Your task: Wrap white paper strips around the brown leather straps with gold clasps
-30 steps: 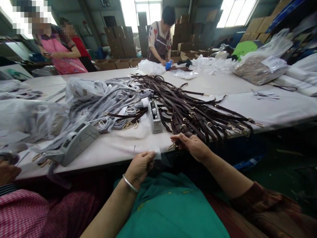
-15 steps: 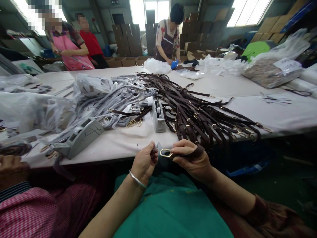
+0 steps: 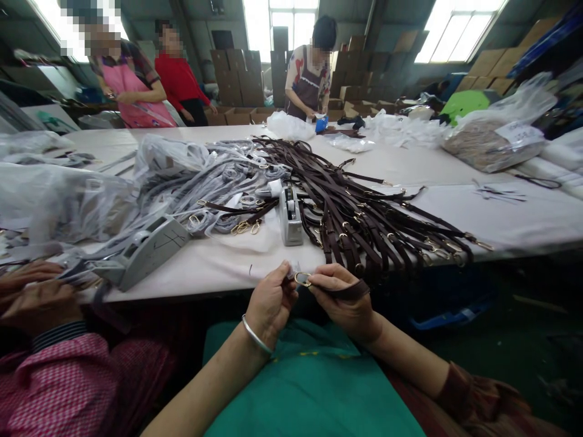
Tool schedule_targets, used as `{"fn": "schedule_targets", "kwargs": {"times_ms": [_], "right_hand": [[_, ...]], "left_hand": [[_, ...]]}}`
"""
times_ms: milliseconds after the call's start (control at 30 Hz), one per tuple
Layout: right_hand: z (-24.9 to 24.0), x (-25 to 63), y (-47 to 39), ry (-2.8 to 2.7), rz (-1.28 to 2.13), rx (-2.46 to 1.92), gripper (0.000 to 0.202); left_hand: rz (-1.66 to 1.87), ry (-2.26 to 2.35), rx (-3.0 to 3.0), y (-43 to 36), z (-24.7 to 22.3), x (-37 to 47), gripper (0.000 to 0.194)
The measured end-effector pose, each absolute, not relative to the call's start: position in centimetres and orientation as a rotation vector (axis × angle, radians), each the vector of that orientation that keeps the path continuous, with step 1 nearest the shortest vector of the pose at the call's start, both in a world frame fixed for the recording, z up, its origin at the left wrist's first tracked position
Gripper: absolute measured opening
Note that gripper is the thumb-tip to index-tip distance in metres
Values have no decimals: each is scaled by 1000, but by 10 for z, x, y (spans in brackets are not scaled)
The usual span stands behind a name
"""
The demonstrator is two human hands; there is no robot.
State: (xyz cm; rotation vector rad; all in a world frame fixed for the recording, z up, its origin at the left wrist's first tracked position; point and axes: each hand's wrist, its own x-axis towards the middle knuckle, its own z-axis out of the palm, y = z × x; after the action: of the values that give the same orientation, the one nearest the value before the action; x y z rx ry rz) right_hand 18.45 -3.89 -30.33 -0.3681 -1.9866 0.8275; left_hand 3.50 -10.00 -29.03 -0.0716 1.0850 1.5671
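Just off the table's front edge, my right hand [image 3: 348,301] is closed on a dark brown leather strap [image 3: 353,291], pinching it near a gold metal clasp [image 3: 302,279]. My left hand [image 3: 273,297] pinches a small piece of clear film [image 3: 295,267], which looks like tape, right beside the clasp. Whether the film touches the clasp is hard to see. A grey tape dispenser [image 3: 291,221] stands on the table ahead of my hands. Behind it and to its right lies a big pile of brown straps [image 3: 359,212] with gold fittings.
Grey straps in clear plastic [image 3: 182,167] cover the left of the white table [image 3: 492,212]. A second tape dispenser [image 3: 146,252] stands near a co-worker's hands [image 3: 43,297] at left. Other people stand across the table. A filled plastic bag [image 3: 496,133] lies at the far right.
My right hand has moved left, bringing the clasp up against the film at my left fingertips. The co-worker's hands at left have come further into view.
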Motion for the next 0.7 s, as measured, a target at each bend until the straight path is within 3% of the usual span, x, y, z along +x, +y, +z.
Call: {"fn": "schedule_targets", "kwargs": {"times_ms": [200,533,700], "right_hand": [[-304,179,-40,-1883,745,-483,28],[-318,175,-40,-1897,750,-437,39],[-330,169,-40,-1934,879,-605,27]], "left_hand": [[1553,1057,-64,-100,-291,42,17],[1566,862,-93,-103,-304,58,19],[1593,820,-128,-101,-311,64,19]]}}
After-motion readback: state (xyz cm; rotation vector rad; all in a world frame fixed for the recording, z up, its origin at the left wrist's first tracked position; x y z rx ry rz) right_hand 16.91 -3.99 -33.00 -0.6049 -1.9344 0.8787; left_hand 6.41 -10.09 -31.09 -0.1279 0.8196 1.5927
